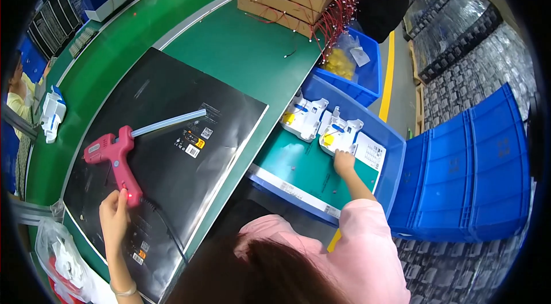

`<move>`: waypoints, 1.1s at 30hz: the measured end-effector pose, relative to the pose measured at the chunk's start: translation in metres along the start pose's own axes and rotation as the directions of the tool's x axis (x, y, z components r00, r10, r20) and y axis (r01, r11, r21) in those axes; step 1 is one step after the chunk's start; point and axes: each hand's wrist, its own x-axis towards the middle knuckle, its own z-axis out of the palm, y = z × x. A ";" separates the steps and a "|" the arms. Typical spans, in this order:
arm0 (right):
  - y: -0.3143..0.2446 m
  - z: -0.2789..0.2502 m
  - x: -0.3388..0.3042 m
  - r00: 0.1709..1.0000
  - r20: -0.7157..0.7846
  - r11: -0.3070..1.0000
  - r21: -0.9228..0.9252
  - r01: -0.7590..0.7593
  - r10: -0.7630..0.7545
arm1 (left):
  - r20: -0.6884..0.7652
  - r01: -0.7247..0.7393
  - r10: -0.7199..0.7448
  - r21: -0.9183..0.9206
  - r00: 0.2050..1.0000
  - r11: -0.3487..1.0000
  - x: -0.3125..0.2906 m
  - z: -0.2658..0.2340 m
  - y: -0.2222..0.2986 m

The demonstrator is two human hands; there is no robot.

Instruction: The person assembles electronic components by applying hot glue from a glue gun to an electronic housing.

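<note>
Right hand (345,163) touches housing (343,138) in blue bin (394,163), left hand (113,217) glue gun (119,159), grips unclear.

1 yellow stripe (389,77) runs along the grey floor (403,90) beside film-wrapped stacks (454,27).

Barcode (192,150), QR code (206,132) on blk sheet (166,86); fine txt unreadable.

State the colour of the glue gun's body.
The glue gun is pinkish red, as the head view shows.
</note>
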 end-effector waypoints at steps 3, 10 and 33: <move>0.005 0.006 0.001 1.000 0.020 1.000 0.027 -0.008 0.007 | 0.016 -0.005 0.006 -0.043 1.000 0.999 -0.001 0.001 -0.001; -0.012 -0.044 0.022 0.981 0.192 1.000 -0.010 -0.011 0.012 | 0.068 0.065 -0.058 -0.103 0.996 0.993 -0.006 -0.013 -0.003; -0.402 -0.412 -0.166 -0.414 -0.879 -0.210 -0.370 0.905 -0.235 | -0.347 -0.196 0.335 -0.891 0.876 -0.409 -0.062 -0.120 0.073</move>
